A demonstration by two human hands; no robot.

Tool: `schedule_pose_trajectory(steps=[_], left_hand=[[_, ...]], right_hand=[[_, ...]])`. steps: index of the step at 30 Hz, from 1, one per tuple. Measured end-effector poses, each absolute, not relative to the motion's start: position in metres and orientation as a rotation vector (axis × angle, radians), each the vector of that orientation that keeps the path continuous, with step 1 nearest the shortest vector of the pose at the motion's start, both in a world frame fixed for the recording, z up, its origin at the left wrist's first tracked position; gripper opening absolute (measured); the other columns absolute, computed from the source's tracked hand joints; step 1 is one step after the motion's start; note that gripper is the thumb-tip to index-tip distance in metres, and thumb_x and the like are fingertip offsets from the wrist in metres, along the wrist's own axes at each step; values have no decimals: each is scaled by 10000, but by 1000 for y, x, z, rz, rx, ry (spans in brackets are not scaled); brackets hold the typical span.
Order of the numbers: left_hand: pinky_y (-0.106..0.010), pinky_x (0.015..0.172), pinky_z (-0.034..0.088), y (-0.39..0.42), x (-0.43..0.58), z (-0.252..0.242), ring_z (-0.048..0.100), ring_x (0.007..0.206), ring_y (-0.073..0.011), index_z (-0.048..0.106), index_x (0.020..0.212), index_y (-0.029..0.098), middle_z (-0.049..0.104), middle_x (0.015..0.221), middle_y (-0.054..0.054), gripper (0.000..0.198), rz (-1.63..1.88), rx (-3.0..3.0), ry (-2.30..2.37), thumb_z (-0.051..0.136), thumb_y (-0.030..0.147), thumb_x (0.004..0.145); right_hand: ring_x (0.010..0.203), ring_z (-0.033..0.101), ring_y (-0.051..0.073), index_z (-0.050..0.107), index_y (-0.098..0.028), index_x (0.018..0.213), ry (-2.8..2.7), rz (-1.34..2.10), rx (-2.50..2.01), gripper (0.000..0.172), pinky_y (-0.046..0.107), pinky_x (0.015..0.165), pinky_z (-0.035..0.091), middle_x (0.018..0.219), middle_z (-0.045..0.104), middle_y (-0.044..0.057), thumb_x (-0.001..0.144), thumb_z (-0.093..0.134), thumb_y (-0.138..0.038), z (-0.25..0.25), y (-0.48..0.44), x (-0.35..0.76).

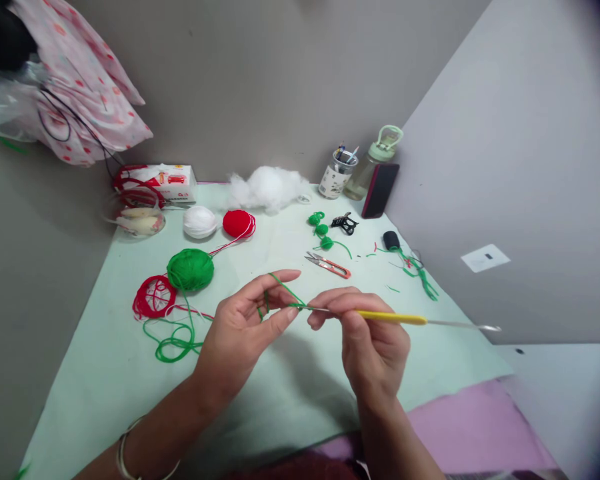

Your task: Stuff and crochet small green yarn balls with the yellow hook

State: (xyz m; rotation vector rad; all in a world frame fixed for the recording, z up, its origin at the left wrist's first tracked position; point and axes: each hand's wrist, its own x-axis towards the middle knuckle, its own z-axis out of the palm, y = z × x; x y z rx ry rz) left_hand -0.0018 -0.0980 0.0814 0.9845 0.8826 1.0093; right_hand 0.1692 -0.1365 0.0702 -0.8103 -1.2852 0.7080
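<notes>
Between thumb and fingers, my left hand (247,320) pinches green yarn (291,291), which runs up over the raised index finger and round the other fingers. My right hand (373,333) is closed on the yellow handle of a crochet hook (400,317). The hook's thin metal tip meets the yarn at my left thumb; its other metal end points right. A green yarn ball (191,269) lies left of my hands, with loose green strands (175,343) below it. Any stitches at the hook tip are too small to make out.
Beyond my hands lie orange-handled thread snips (330,265), small green crocheted balls (321,230) and a black claw clip (345,223). White (199,222) and red (239,225) yarn balls sit further left. White stuffing (270,189), a pen cup (337,175), a bottle (367,170) and a phone (381,191) line the back.
</notes>
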Motion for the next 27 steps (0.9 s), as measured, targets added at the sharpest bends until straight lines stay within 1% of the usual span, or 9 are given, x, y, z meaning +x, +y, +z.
schedule_pose_trajectory(steps=[4, 10, 12, 16, 19, 24, 27], left_hand=[[-198, 827, 523, -99, -1, 82, 657, 890, -117, 826, 1150, 335, 717, 887, 28, 316, 1033, 1006, 928, 858, 252, 846], [-221, 829, 534, -99, -1, 84, 672, 865, -131, 835, 1108, 293, 728, 852, 17, 300, 1046, 1033, 1015, 849, 221, 817], [-227, 833, 537, -98, -2, 85, 674, 859, -132, 832, 1103, 291, 732, 854, 17, 296, 1050, 1044, 1020, 848, 224, 816], [-243, 836, 545, -97, -2, 87, 685, 863, -144, 828, 1115, 275, 737, 851, 9, 306, 1039, 1055, 1013, 845, 232, 813], [-243, 824, 548, -97, -1, 88, 690, 866, -147, 819, 1139, 269, 739, 867, 5, 323, 1033, 1060, 1007, 831, 222, 819], [-226, 827, 538, -99, -1, 85, 685, 871, -131, 802, 1145, 288, 737, 859, 27, 312, 1049, 1118, 1036, 804, 217, 841], [-239, 840, 531, -99, -1, 85, 685, 849, -131, 802, 1140, 292, 738, 834, 37, 316, 1049, 1192, 1092, 801, 208, 835]], right_hand=[[894, 749, 193, 753, -217, 1114, -1403, 580, -879, 230, 353, 758, 616, 967, 790, 51, 1071, 543, -134, 71, -139, 170], [954, 748, 196, 735, -227, 1191, -1492, 497, -861, 294, 355, 786, 617, 1006, 793, 50, 1050, 537, -62, 69, -139, 170], [960, 750, 197, 738, -225, 1189, -1495, 494, -861, 288, 355, 790, 619, 1004, 794, 52, 1053, 538, -70, 69, -139, 170], [892, 756, 195, 750, -221, 1142, -1417, 559, -856, 233, 355, 748, 627, 982, 797, 53, 1077, 539, -147, 69, -139, 169], [912, 763, 199, 749, -229, 1148, -1432, 557, -856, 229, 357, 755, 634, 990, 800, 52, 1075, 547, -151, 69, -138, 171], [1024, 766, 208, 730, -225, 1214, -1602, 427, -867, 281, 354, 815, 647, 1004, 805, 63, 1052, 547, -87, 68, -137, 173], [1009, 780, 214, 732, -215, 1205, -1651, 310, -857, 262, 343, 778, 661, 981, 802, 78, 1052, 552, -102, 68, -137, 172]])
